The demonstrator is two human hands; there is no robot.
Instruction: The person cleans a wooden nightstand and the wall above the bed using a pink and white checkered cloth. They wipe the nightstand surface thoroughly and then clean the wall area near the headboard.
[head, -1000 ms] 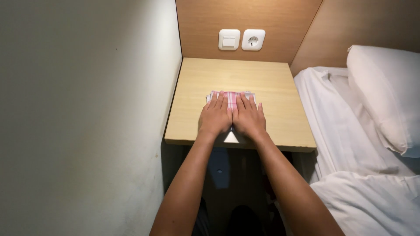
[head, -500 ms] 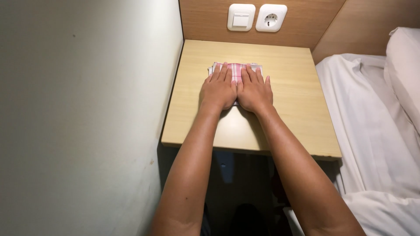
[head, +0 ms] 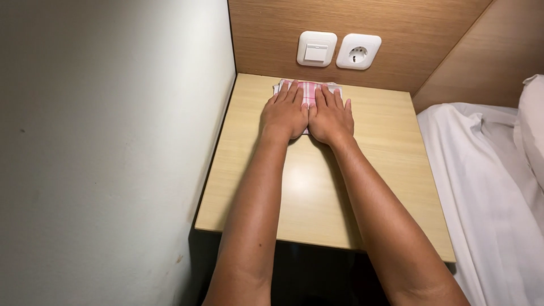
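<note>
The folded cloth (head: 309, 89), pink and white in small checks, lay at the far end of the wooden bedside table (head: 368, 170), close to the back panel (head: 396, 22) and a little toward the left corner. Both my hands were on top of it. My left hand (head: 285, 113) and my right hand (head: 331, 118) lay side by side, touching at the thumbs, with the fingers stretched out flat and relaxed. They grasped nothing; the palms only pressed down. Most of the cloth was hidden under them, and only its far edge and corners showed.

I judged this step to be the flattening of the folded cloth against the tabletop. A further move, I think, would call for even pressure and for keeping the folds from sliding open, because the table surface looked smooth and shiny.

There was little room ahead. The back panel rose just behind the cloth, with a white light switch (head: 316, 49) and a white socket (head: 358, 51) above it. The pale wall (head: 113, 141) closed the left side of the table. More room was toward me, where the tabletop was bare up to its near edge, and to the right, up to the edge beside the bed with its white sheet (head: 487, 187) and pillow (head: 532, 130).
</note>
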